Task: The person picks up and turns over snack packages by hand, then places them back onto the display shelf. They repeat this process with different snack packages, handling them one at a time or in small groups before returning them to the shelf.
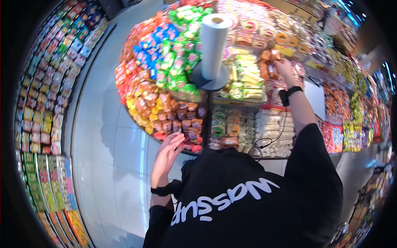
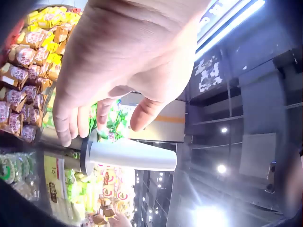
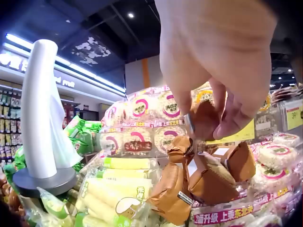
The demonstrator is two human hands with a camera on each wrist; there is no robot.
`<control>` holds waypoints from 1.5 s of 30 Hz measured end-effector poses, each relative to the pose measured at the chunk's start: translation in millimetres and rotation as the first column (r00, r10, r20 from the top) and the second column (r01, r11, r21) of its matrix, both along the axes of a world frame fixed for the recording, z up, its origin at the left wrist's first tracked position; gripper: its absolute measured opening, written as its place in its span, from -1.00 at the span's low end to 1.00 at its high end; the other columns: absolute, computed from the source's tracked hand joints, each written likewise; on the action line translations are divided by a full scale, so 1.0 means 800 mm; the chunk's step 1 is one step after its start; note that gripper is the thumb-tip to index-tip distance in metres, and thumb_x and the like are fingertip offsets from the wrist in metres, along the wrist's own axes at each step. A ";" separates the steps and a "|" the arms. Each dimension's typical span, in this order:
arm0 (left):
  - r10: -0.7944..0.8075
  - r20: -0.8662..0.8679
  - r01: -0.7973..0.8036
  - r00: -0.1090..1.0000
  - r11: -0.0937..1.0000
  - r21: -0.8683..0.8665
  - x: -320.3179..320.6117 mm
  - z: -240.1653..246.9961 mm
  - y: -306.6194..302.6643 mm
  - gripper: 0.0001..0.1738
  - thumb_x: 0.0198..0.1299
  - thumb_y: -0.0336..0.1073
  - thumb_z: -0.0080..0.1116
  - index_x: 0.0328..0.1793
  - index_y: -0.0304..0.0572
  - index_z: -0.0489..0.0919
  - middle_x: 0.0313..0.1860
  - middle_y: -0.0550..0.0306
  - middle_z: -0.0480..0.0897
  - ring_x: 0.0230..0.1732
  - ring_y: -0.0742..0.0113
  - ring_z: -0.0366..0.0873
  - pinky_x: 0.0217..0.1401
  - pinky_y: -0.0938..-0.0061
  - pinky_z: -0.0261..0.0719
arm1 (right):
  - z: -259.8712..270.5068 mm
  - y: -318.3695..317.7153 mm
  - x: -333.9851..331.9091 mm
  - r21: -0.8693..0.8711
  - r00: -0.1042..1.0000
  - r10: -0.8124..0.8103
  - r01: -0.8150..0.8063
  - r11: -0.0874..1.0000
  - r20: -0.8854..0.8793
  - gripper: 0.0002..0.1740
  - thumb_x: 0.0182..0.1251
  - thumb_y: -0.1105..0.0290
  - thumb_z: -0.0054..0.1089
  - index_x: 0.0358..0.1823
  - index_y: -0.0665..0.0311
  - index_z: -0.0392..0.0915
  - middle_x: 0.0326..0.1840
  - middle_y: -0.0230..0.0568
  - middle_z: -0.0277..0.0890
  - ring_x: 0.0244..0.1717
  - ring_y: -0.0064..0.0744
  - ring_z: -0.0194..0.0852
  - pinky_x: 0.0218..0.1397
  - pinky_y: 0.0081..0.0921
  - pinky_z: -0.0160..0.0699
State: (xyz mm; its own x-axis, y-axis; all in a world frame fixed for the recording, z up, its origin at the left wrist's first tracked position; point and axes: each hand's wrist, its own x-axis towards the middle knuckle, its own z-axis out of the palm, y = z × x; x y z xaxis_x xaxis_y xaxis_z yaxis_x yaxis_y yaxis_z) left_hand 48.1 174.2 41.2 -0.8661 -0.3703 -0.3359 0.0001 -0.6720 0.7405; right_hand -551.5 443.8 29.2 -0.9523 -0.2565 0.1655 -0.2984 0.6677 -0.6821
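Note:
My right hand (image 1: 284,68) reaches over the far right part of the round candy display. In the right wrist view its fingers pinch a brown-wrapped snack packet (image 3: 206,121), partly hidden behind the fingers. Several more brown packets (image 3: 208,177) lie heaped just below, between yellow stick snacks (image 3: 118,189) and clear-wrapped round snacks (image 3: 277,158). My left hand (image 1: 167,149) hovers at the near left edge of the display, holding nothing, its fingers loosely bent. Close by it are brown candy packets (image 1: 182,124); the left wrist view shows the hand (image 2: 123,61) from its back.
A white roll of plastic bags (image 1: 215,47) stands upright on a dark round base mid-display. Green packets (image 1: 178,62) and blue packets (image 1: 155,47) lie left of it. A black cable (image 1: 271,140) loops over white packets. Stocked shelves (image 1: 45,82) line the left aisle.

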 end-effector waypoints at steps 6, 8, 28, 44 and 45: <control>0.165 0.366 -0.053 0.916 0.953 -0.297 0.026 -0.101 -0.057 -0.49 0.36 -0.22 0.19 0.37 -0.24 0.41 0.25 0.07 0.56 0.28 0.31 0.47 0.30 0.40 0.41 | 0.002 0.018 0.054 -0.113 1.000 0.025 -0.024 0.993 0.005 -0.31 0.34 0.07 0.34 0.40 0.25 0.41 0.16 -0.12 0.54 0.15 -0.36 0.50 0.20 -0.42 0.45; 0.162 0.471 0.033 0.867 0.925 -0.379 0.023 -0.128 -0.076 -0.51 0.33 -0.25 0.24 0.30 -0.28 0.43 0.19 0.06 0.58 0.15 0.29 0.54 0.25 0.39 0.48 | 0.034 0.017 0.132 -0.281 0.997 0.051 -0.032 0.959 0.059 -0.30 0.41 0.10 0.28 0.43 0.36 0.36 0.25 -0.07 0.51 0.26 -0.30 0.48 0.32 -0.38 0.42; 0.283 0.505 0.516 0.815 0.043 -0.856 -0.202 -0.226 -0.255 -0.20 0.14 -0.18 0.34 0.36 -0.51 0.20 0.07 -0.41 0.52 0.06 -0.31 0.57 0.13 0.02 0.58 | 0.021 -0.133 0.534 -0.266 0.813 0.134 0.027 0.964 0.566 -0.55 0.48 0.35 0.18 0.32 0.33 0.43 0.12 -0.10 0.60 0.14 -0.39 0.57 0.21 -0.45 0.53; -0.460 -0.007 0.450 0.888 0.863 0.229 -0.091 -0.040 -0.324 -0.25 0.13 -0.38 0.11 0.52 -0.23 0.24 0.29 0.01 0.49 0.34 0.06 0.48 0.44 0.18 0.45 | -0.185 -0.304 0.542 0.493 0.834 0.006 -0.332 0.804 0.552 0.26 0.00 -0.04 0.50 0.65 0.10 -0.14 0.24 0.50 0.30 0.06 0.36 0.59 0.15 0.00 0.64; -0.462 -0.088 0.465 0.883 0.832 0.303 -0.081 -0.017 -0.333 -0.19 0.10 -0.31 0.03 0.56 -0.25 0.19 0.25 -0.08 0.49 0.27 -0.03 0.52 0.41 0.05 0.47 | -0.203 -0.305 0.543 0.490 0.844 0.006 -0.318 0.812 0.536 0.23 0.00 0.02 0.51 0.63 0.08 -0.11 0.25 0.52 0.29 0.06 0.38 0.59 0.16 0.00 0.65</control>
State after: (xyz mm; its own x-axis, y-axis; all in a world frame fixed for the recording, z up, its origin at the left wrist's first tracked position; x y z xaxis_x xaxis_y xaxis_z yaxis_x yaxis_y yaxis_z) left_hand -16.8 -92.3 27.8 -0.9142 0.1954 -0.3549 -0.3620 -0.7875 0.4988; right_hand -117.3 199.4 -133.5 -0.7937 -0.3109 -0.5229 -0.1690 0.9384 -0.3014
